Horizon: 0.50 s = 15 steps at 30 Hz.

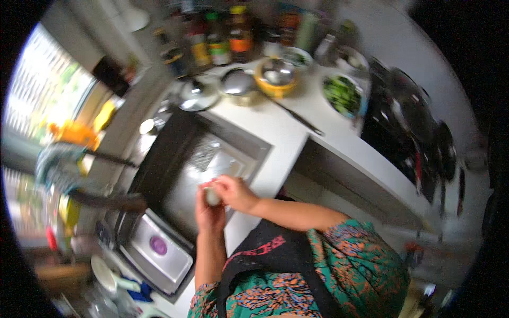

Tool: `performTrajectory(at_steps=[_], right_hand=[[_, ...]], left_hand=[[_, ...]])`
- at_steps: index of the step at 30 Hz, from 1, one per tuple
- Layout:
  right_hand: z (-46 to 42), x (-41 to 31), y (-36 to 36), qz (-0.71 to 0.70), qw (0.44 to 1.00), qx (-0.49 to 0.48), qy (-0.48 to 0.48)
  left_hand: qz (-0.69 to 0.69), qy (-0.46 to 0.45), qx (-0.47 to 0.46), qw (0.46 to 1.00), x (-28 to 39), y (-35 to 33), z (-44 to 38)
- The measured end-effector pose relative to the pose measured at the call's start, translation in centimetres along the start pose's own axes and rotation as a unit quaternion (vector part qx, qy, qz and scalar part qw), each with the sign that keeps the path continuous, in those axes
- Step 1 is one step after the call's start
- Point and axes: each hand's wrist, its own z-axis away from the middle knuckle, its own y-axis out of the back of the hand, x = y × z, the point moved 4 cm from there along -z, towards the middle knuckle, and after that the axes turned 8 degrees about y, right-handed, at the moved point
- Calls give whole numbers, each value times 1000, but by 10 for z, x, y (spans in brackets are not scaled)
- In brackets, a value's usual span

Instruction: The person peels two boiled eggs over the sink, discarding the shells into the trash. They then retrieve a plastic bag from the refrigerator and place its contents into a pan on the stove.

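Over the near edge of a metal kitchen sink (175, 216), my left hand (210, 210) holds a small, pale, rounded item (212, 196), blurred, perhaps a peeled egg or a garlic bulb. My right hand (234, 193) meets it from the right, its fingertips at the item's top. Whether those fingers grip it is hard to see. Below both hands, the basin shows a shiny, wet-looking bottom with a pale rectangular thing (230, 163) in it.
A metal tray with a purple round (158, 245) sits at the sink's lower left. Behind are a glass lid (199, 95), a lidded pot (237, 82), a yellow bowl (276, 77), a long-handled utensil (298, 118) and a bowl of chopped greens (342, 95). A black stove (391, 135) stands right.
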Motion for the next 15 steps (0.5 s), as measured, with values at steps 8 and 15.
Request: performTrajectory(at_steps=[8, 15], right_hand=[[2, 6, -4, -28, 994, -58, -90], [-2, 18, 4, -130, 970, -20, -205]], left_hand=[[-146, -79, 105, 981, -1, 33, -10], [32, -54, 76, 995, 8, 30, 2]])
